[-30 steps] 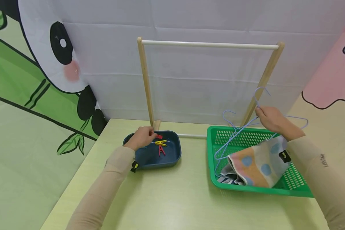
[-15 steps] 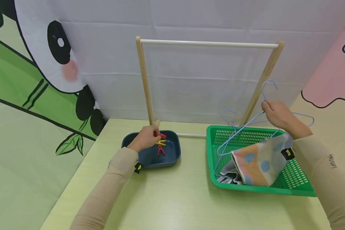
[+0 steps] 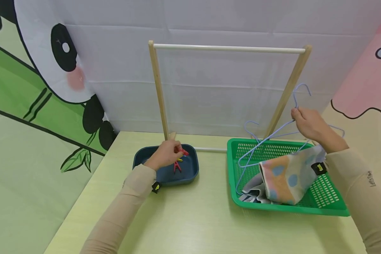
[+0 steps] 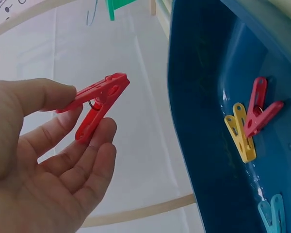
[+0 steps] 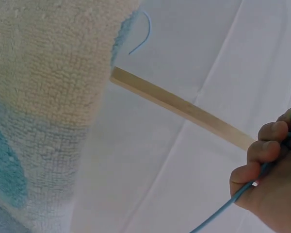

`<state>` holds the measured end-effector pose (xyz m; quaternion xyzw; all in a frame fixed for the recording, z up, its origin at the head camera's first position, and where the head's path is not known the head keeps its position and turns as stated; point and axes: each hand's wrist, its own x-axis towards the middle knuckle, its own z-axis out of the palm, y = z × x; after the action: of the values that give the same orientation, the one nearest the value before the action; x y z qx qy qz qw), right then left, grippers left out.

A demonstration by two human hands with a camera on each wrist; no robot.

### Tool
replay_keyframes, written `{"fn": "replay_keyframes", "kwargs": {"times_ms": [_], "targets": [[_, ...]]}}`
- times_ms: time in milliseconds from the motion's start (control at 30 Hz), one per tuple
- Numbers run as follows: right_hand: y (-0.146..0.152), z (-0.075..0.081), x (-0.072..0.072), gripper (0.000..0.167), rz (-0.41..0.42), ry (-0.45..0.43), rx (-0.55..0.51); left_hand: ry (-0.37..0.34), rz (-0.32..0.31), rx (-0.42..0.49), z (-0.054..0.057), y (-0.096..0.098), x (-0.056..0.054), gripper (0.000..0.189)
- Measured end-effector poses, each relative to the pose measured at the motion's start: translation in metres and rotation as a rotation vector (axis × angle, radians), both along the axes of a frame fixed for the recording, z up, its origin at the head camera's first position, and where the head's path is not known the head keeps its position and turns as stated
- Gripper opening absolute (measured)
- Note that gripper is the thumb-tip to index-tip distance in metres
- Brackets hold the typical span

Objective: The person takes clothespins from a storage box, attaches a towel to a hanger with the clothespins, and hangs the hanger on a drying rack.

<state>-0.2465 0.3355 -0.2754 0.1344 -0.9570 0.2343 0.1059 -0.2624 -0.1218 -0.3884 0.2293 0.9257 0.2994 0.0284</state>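
Note:
Above the dark blue basin (image 3: 181,182), my left hand (image 3: 165,154) pinches a red clothespin (image 4: 101,99) between thumb and fingers, its handles spread apart. Yellow (image 4: 241,133), red (image 4: 257,114) and light blue (image 4: 273,213) clothespins lie inside the basin. Up by the rack's right post, my right hand (image 3: 314,125) grips a blue wire hanger (image 3: 295,97) just below its hook. Under that hand is a patterned towel (image 3: 292,180) with blue dots, over the green basket (image 3: 273,209); whether it hangs on the hanger is unclear.
A rack with wooden posts (image 3: 158,88) and a white bar (image 3: 228,48) stands against the back sheet. Another blue hanger (image 3: 247,125) leans in the basket, beside grey and striped cloth (image 3: 254,192). Both containers stand on a pale table (image 3: 203,225).
My left hand has moved right and brought the red clothespin up from the basin. My right hand has raised the hanger a little and shifted right; the towel has shifted slightly too.

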Motion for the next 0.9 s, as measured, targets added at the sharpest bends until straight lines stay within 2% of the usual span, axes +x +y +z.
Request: {"fn": "replay_keyframes", "kwargs": {"times_ms": [367,700,900], "targets": [[-0.014,0.027,0.006,0.042,0.007,0.109,0.040,0.089,-0.057,0.041,0.011,0.014,0.009,0.013],[-0.020,0.052,0.014,0.044,-0.037,0.184,0.021,0.103,-0.067,0.053,0.015,0.022,0.015,0.012],[-0.021,0.064,0.020,0.048,-0.062,0.165,-0.002,0.119,-0.070,0.048,0.016,0.024,0.018,0.012]]}}
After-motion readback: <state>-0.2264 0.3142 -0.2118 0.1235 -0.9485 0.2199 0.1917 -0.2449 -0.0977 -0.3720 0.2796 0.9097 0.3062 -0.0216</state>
